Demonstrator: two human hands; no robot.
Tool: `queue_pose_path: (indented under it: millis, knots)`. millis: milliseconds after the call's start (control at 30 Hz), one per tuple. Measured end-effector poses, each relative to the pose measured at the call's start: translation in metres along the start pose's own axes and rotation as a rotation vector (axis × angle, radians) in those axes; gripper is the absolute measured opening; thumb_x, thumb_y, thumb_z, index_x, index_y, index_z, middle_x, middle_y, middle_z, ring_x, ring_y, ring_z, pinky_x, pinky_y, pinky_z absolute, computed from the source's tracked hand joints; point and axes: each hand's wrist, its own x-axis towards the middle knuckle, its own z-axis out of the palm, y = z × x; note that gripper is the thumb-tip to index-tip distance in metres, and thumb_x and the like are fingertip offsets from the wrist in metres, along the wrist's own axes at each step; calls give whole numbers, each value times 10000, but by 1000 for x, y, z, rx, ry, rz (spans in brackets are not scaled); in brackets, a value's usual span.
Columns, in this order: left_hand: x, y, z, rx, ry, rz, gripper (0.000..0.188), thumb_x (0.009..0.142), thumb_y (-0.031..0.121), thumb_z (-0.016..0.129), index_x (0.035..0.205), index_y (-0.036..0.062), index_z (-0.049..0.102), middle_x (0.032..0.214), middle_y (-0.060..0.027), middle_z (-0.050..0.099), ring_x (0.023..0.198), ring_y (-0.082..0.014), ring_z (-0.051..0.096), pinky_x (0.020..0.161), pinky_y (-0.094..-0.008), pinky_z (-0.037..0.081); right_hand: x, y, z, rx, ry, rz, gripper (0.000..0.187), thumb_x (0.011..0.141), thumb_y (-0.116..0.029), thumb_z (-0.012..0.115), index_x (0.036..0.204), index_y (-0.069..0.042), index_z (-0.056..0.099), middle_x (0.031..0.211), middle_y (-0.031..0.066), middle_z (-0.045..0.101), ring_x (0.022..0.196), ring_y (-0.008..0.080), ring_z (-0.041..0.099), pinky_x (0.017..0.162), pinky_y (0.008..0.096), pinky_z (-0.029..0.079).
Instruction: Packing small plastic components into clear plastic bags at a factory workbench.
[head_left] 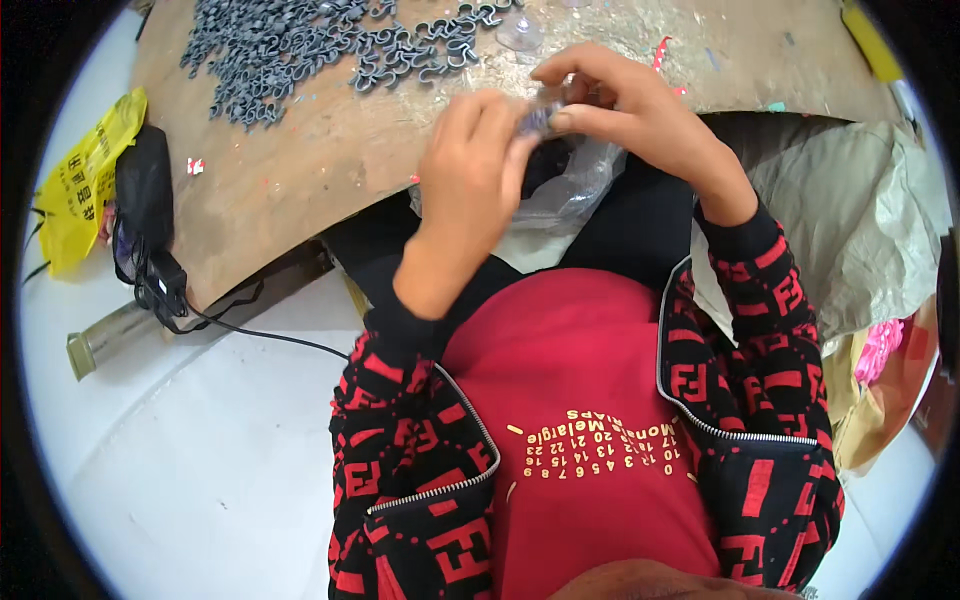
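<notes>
My left hand [470,155] and my right hand [640,115] meet over the table's near edge. Both have their fingers closed around a small clear and grey-blue piece [535,120], smeared by motion, so its kind does not show. Beyond them on the table, a pile of grey curved plastic clips [270,55] spreads across the left, with looser clips [420,55] nearer my hands. A clear suction cup [520,32] sits just past my fingers. Below my hands, between my legs, hangs a clear plastic bag [575,195] with dark contents.
The brown wooden table [300,180] has a curved near edge. At its left are a yellow plastic bag [85,185], a black pouch [145,190] and a power adapter [163,280] with a cable. To the right lies a large pale sack [830,220]. Red scraps [662,52] dot the tabletop.
</notes>
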Motion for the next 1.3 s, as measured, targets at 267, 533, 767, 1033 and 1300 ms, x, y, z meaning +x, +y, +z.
queue_pose_path:
  millis: [267,533,767,1033,1300]
  knots:
    - [-66,-8,13,27,-188,-121,333,724,38,679,1043,36,581,1018,-140,577,888,-340,592,745,-397,491,36,18,7,38,283,71,246,873,-145,616,1094,-36,603,872,-8,578,743,66,511,678,222,433]
    - [-44,18,-12,-133,-280,-248,385,744,109,708,1105,70,579,1008,-105,596,848,-272,617,637,-346,505,40,32,9,-108,300,-15,233,874,-152,614,1070,-26,606,833,-15,578,755,64,517,683,225,429]
    - [-11,10,-16,-176,160,-38,483,731,-41,686,1186,70,568,870,-93,629,755,-221,619,660,-309,518,1,-21,19,862,-94,253,167,916,-161,566,990,-16,601,858,-5,596,793,63,537,718,215,442]
    - [-23,7,-24,-422,165,-429,230,865,-21,593,1088,-9,535,898,-75,636,805,-128,613,706,-236,494,16,-44,24,667,-77,196,203,892,-124,604,1065,-17,602,885,-8,609,821,68,562,747,210,444]
    - [5,-1,-36,-452,-101,-431,190,794,63,659,968,33,588,841,-91,636,685,-148,636,605,-256,486,-1,-16,21,483,166,218,155,881,-108,605,1019,-39,626,857,-20,604,776,59,551,684,203,443]
